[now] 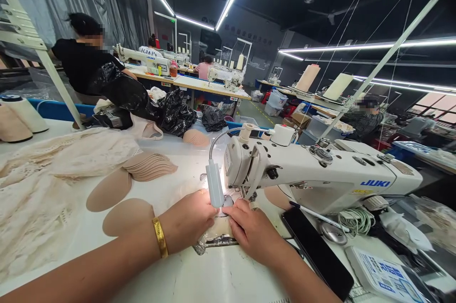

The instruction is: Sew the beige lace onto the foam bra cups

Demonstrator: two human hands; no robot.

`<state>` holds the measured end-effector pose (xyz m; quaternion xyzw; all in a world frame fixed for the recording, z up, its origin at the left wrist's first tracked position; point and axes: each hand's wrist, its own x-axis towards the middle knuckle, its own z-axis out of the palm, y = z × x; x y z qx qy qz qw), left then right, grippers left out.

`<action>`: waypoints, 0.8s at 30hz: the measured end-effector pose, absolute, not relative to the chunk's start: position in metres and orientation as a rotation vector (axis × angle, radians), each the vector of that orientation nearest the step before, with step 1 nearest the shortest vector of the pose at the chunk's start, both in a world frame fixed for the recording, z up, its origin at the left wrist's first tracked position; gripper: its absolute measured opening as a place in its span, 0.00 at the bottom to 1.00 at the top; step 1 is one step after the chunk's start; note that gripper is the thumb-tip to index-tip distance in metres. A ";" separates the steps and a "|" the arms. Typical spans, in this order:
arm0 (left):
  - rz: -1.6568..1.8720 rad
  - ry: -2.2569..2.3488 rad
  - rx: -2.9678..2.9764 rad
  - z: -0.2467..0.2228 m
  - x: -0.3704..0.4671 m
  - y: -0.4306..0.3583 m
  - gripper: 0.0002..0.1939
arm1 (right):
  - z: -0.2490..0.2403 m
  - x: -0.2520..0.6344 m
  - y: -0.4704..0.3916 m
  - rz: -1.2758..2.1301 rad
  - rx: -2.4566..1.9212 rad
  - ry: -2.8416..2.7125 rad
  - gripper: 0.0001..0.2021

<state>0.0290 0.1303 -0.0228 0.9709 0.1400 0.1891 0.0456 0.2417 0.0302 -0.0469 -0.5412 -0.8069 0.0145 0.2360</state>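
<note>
Both hands meet under the head of a white sewing machine [342, 172], beside its needle area. My left hand [188, 220], with a gold bracelet [160, 237] on the wrist, has its fingers closed in a pinch; whatever they hold is hidden. My right hand [254, 231] is closed too, thumb and index fingertip beside a small shiny metal part [228, 202]; I cannot tell whether it grips anything. A small grey lamp [214, 184] on a bent neck lights the spot and partly covers the fingertips. Beige bra cups [126, 217] lie left of my left hand.
Cream lace fabric [35, 203] spreads over the table's left side, near a stack of beige cups [151, 166]. A black phone [317, 250], a boxed item [386, 274] and coiled cord [356, 222] lie right. A thread stand [395, 51] rises behind. Co-workers sit at other machines.
</note>
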 end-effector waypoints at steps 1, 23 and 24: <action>0.584 0.442 2.962 -0.023 0.029 0.129 0.11 | -0.048 0.242 0.030 0.043 -1.490 -2.214 0.14; 0.432 0.693 3.141 -0.032 0.035 0.141 0.09 | -0.059 0.247 0.034 0.087 -1.520 -2.180 0.14; 0.428 0.712 3.151 -0.028 0.031 0.147 0.10 | -0.060 0.247 0.035 0.067 -1.511 -2.179 0.14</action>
